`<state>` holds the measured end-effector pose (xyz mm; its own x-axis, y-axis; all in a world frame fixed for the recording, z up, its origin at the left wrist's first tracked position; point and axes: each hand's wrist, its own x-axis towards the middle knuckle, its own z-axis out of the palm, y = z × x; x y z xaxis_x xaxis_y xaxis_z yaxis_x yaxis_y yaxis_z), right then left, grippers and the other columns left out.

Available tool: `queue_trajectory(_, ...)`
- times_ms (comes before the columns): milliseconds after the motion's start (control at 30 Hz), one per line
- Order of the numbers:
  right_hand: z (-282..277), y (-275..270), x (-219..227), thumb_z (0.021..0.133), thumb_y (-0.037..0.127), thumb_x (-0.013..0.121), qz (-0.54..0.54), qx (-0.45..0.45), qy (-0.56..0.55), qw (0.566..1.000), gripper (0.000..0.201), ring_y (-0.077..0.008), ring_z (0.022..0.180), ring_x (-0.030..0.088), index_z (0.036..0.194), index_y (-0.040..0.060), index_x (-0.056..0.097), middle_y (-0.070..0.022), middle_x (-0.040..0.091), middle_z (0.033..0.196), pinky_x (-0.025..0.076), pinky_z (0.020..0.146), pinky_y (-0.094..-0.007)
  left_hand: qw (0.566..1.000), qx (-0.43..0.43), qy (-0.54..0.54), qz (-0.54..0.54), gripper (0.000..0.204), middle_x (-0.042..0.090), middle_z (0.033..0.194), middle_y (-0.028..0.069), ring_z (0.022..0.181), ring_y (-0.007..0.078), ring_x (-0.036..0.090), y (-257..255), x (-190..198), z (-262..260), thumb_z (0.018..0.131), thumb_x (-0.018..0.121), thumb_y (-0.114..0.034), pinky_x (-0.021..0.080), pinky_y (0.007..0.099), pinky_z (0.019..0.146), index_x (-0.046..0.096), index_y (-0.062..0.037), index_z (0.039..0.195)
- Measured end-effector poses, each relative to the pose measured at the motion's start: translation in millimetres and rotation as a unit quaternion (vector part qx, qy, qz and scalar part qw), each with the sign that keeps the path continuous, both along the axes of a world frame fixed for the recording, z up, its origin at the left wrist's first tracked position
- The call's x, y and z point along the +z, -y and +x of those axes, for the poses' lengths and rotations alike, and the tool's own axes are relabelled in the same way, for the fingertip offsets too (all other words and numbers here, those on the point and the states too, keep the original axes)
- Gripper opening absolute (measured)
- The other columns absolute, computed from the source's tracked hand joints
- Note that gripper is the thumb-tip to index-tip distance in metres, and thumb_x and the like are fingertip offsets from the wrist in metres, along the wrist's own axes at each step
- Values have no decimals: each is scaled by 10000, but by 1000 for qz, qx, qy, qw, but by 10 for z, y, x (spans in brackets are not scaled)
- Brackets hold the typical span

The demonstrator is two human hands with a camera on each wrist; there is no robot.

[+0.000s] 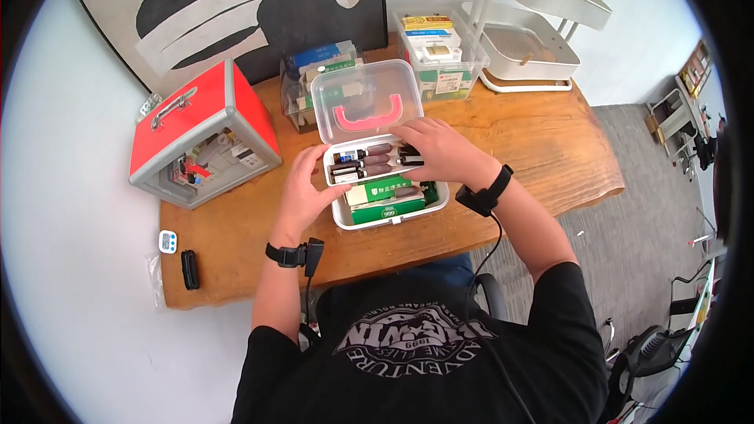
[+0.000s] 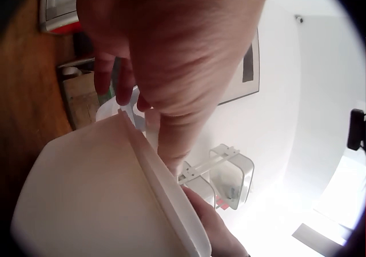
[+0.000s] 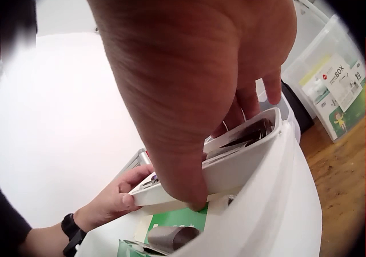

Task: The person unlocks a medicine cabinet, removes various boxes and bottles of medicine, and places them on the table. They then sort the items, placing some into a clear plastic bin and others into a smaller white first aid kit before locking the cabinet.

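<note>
My left hand [image 1: 302, 188] grips the left end of a white inner tray [image 3: 229, 174], thumb at its front corner. At the right end my right hand [image 1: 444, 153] holds the same tray, its thumb against the front wall and fingers over the far side. Several small dark-labelled bottles or tubes [image 1: 377, 160] lie in the tray. It sits tilted over a white storage box [image 1: 341, 216] whose clear lid [image 1: 365, 82] with a pink handle [image 1: 369, 116] is swung back. Green-and-white cartons [image 1: 389, 210] show inside the box below the tray.
A red case [image 1: 212, 98] with a clear front stands at the left of the wooden table [image 1: 518, 149]. Behind are two clear bins [image 1: 298, 110] [image 1: 477, 59] of cartons and a white rack [image 1: 542, 55]. A small timer [image 1: 167, 242] and a black pouch [image 1: 190, 269] lie front left.
</note>
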<state>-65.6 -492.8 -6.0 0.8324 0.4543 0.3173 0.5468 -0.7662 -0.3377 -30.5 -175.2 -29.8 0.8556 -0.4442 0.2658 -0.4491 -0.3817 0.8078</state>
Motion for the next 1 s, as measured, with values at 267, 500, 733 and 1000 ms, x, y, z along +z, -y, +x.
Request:
queue_trajectory(267,-259,111,326,714,216,859,117,-32,14,993,709,-371,1085,655,1358,47,615,-161,658,1175,541,965,-454,996,20,-30,-86,846,538,1501,145,1368,298,552,-23,-286,-29,882,853,-258,446,466,1129,441,-75,1598)
queue_trajectory(500,-944,708,300,769,174,851,168,-257,-18,952,647,-314,1084,688,1345,0,616,-172,639,1205,566,972,-400,974,-11,-134,-184,686,459,1602,166,1424,283,508,-198,-742,-286,1041,631,-172,412,436,1184,336,-22,1642)
queue_trajectory(733,-1128,1276,-551,779,222,851,97,-395,-17,914,675,-359,1134,643,1360,-17,602,-204,627,1244,538,992,-435,967,-14,-134,-217,612,488,1588,162,1400,263,524,-194,-987,-483,1089,507,-247,401,403,1186,363,28,1616)
queue_trajectory(1000,-1038,1379,-1357,787,347,872,72,-421,-4,904,771,-416,1244,556,1409,-5,581,-234,615,1310,460,1087,-496,975,14,-103,-194,583,579,1486,155,1309,242,592,-203,-1067,-503,1091,507,-256,443,376,1138,421,58,1575)
